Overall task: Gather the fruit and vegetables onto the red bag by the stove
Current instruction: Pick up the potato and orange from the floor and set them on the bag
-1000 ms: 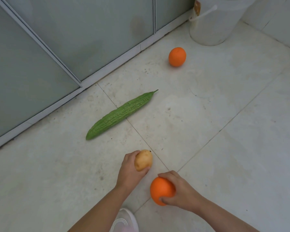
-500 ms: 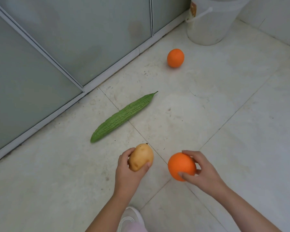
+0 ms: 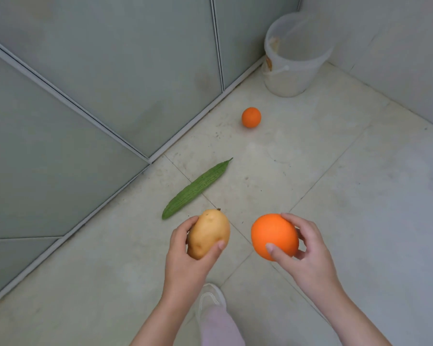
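One potato in left hand, orange in right hand

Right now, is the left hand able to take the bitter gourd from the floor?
Probably not yet. The left hand grips a potato, so it is full. The bitter gourd lies just beyond it on bare floor with nothing between; the right hand holds an orange too.

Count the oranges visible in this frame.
2. One orange is held in the right hand; the other orange lies on the floor near the bucket.
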The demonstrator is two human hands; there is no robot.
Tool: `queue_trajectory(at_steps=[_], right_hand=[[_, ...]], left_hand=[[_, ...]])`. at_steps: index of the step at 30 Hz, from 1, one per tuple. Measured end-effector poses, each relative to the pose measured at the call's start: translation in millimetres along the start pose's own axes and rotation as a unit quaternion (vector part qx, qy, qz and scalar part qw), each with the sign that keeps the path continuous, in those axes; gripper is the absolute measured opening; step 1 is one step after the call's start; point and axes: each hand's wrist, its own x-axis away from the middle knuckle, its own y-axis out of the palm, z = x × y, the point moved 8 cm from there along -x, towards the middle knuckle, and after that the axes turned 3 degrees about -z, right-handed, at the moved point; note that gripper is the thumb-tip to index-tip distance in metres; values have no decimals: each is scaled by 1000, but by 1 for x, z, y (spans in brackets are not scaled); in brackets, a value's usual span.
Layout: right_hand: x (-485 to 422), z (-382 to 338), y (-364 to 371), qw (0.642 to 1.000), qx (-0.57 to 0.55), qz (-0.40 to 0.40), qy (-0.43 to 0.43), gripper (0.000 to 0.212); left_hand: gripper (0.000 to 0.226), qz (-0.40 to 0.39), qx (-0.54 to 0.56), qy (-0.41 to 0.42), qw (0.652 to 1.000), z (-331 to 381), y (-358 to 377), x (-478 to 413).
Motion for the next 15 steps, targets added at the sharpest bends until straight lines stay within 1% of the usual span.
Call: queue_trajectory(at_steps=[4,11,15], right_hand=[[15,-68,-17,1000,-14,21,-15,55],[44,-186,-56,997,-38,34,-53,52],[63,-241,-87,995,-43,57,-71,54]], left_hand=[[56,21,29,-16,999,55,-25,28],[51,45,92,-1,995,161,-43,82],[57,56,121,-3,991,210,-50,113]])
